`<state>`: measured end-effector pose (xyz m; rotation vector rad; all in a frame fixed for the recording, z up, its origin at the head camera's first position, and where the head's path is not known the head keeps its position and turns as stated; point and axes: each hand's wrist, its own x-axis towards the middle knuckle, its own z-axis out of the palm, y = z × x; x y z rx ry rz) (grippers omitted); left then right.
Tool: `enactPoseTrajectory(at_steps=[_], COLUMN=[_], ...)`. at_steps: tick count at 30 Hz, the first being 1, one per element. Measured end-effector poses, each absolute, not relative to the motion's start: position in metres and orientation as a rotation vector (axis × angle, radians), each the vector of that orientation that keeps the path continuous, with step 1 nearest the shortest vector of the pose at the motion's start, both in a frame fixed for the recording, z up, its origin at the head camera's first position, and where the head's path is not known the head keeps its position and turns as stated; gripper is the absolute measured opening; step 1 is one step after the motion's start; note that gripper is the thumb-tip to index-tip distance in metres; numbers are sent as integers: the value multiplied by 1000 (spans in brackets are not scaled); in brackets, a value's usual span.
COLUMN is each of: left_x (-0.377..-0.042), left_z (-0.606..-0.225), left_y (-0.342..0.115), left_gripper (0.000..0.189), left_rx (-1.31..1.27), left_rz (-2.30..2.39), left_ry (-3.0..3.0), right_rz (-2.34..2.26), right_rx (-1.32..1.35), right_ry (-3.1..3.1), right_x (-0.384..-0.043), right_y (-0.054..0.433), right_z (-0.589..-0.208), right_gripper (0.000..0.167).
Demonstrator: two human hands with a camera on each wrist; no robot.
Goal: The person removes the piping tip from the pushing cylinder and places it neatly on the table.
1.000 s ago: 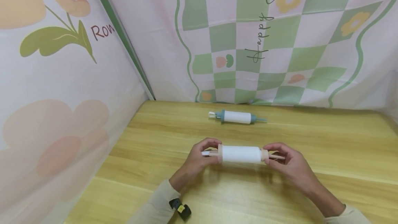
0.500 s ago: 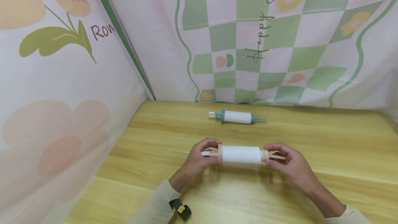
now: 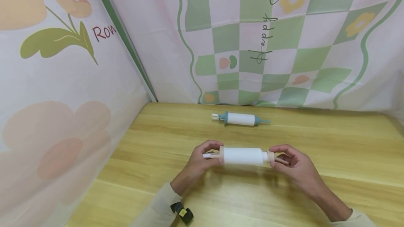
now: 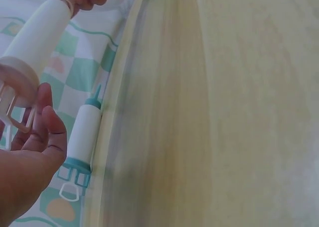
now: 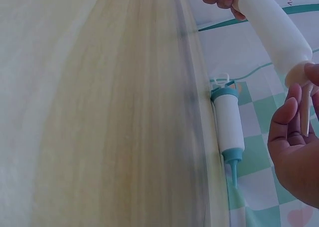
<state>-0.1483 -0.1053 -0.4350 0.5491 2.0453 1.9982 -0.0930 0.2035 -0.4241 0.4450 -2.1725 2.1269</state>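
Observation:
Above the table, both hands hold a large plastic syringe with a white barrel (image 3: pixel 242 156) lying level in the head view. My left hand (image 3: pixel 199 161) grips its beige flanged end (image 3: pixel 222 155), with a white pull loop (image 3: pixel 210 155) extending toward the palm. At the other end, my right hand (image 3: pixel 298 166) pinches the beige nozzle cap (image 3: pixel 270 156) between thumb and fingers. A thin beige spout (image 5: pixel 305 110) points into the right palm. Between cap and barrel, a narrower white neck (image 3: pixel 264 156) shows.
Behind the hands, a second syringe (image 3: pixel 241 118), white with teal ends, lies on the wooden table (image 3: pixel 151 143). Fabric with green checks and flowers (image 3: pixel 257 38) hangs at the back edge; flowered fabric (image 3: pixel 63 115) covers the left side. A black wrist strap (image 3: pixel 182 213) is by the left sleeve.
The beige nozzle cap has come away from the barrel, so the white neck now shows. My left hand and the barrel have shifted slightly left, the right hand slightly right. The teal syringe stays put.

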Motion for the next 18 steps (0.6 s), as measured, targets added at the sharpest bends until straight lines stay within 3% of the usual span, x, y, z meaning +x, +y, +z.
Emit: enactPoseTrajectory(at_steps=[18], left_x=[-149], left_z=[-432], left_y=[-112], left_gripper=[42], left_rx=[560], left_rz=[1958], left_ry=[2098], right_rz=[1902], right_rx=[360], right_ry=[-2314], right_x=[-92], right_y=[207], right_z=[-424], right_gripper=[27])
